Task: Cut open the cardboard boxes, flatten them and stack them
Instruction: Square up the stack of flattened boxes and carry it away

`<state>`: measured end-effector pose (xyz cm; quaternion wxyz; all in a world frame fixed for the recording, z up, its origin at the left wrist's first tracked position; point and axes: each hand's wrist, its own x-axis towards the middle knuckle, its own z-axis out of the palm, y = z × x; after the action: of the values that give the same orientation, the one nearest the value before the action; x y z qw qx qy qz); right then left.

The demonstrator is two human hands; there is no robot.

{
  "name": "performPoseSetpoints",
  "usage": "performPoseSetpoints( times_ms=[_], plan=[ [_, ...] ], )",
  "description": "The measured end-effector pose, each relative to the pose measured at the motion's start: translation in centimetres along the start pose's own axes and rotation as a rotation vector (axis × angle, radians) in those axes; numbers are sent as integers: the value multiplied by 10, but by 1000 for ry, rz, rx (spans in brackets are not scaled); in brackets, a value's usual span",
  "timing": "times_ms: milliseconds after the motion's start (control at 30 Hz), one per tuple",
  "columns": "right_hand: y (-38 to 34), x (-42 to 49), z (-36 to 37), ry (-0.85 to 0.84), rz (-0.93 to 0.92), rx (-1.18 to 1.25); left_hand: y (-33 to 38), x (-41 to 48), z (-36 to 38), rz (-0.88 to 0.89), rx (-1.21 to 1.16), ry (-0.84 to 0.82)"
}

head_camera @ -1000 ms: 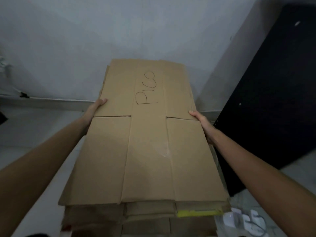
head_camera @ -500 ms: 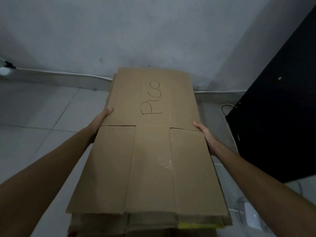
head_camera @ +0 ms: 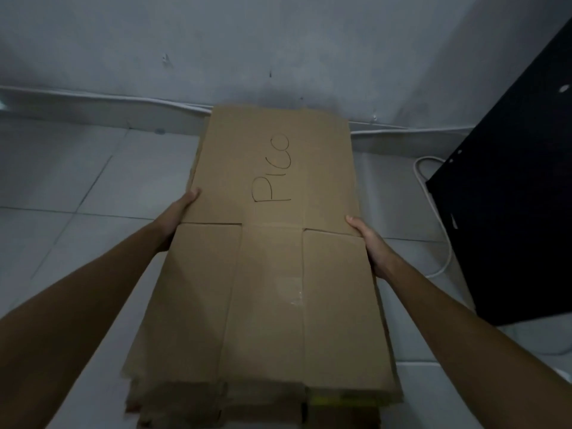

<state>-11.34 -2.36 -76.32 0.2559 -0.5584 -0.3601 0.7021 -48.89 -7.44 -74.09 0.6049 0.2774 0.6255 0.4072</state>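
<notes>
Head view: left grip [head_camera: 182, 209], right grip [head_camera: 370, 243] clamp cardboard stack [head_camera: 272, 289] sides; probably stacking step, next set level on floor [head_camera: 77, 181].

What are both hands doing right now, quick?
Left hand: holding the left edge of the flattened cardboard stack.
Right hand: holding the stack's right edge.

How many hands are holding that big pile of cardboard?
2. The left hand grips the cardboard pile at its left edge, and the right hand grips its right edge. The fingers underneath are hidden.
</notes>
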Motion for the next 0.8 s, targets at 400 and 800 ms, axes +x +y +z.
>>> performPoseSetpoints(
  times_ms=[400, 800],
  plan=[
    [0, -15, 3, 68, -24, -110, -19, -19, 1, -108, -68, -17],
    [-18, 29, 7, 250, -105, -140, -7, 18, 2, -99, -42, 94]
  ],
)
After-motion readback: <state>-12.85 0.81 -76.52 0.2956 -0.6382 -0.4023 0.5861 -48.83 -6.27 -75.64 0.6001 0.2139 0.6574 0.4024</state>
